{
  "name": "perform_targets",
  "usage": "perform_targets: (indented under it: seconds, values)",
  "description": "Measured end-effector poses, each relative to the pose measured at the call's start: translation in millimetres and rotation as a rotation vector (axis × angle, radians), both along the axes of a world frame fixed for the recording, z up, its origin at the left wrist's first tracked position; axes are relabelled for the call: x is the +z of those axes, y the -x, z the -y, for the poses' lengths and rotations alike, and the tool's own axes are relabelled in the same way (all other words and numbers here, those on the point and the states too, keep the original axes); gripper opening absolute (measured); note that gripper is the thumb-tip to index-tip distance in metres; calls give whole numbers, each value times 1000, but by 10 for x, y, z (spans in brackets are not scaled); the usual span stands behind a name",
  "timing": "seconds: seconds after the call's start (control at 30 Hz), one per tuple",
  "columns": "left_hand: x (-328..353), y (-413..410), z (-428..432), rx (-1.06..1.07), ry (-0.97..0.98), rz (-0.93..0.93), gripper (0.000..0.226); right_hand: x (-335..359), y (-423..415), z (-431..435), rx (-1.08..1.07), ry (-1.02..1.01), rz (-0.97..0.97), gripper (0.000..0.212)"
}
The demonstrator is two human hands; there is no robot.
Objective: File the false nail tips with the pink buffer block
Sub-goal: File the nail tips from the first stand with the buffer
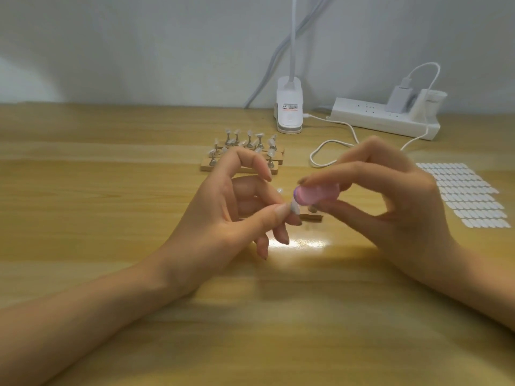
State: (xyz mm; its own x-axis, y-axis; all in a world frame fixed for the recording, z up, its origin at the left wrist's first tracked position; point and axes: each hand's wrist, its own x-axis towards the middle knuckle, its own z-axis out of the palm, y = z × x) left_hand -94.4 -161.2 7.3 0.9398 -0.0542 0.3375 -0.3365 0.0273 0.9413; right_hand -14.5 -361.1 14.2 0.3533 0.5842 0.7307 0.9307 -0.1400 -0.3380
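Observation:
My left hand (pixel 228 213) pinches a small clear false nail tip (pixel 294 208) between thumb and fingers, above the middle of the wooden table (pixel 111 168). My right hand (pixel 390 196) holds the pink buffer block (pixel 317 194) between thumb and fingertips. The block's blurred left end touches the nail tip. Behind the hands stand several more nail tips on metal pegs in wooden holders (pixel 245 151).
A small wooden holder (pixel 313 217) lies on the table under the hands. A sheet of white adhesive tabs (pixel 465 193) lies at the right. At the back stand a white clip lamp (pixel 289 110), a power strip (pixel 384 118) and a white cable (pixel 331 151).

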Motion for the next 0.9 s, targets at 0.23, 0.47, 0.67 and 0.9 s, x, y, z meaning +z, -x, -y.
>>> perform_targets:
  seconds: [0.23,0.47,0.67,0.9]
  values:
    - [4,10,6,-16,-5,11,31,-7,-50,18,-13,-37,-78,17]
    - [2,5,2,-15,-8,7,31,10,13,4,52,17,-23,19]
    - [-2,4,2,-10,-20,9,31,15,33,-6,63,11,-10,20]
    - [-2,7,8,-6,-26,21,32,9,63,-5,42,6,13,20]
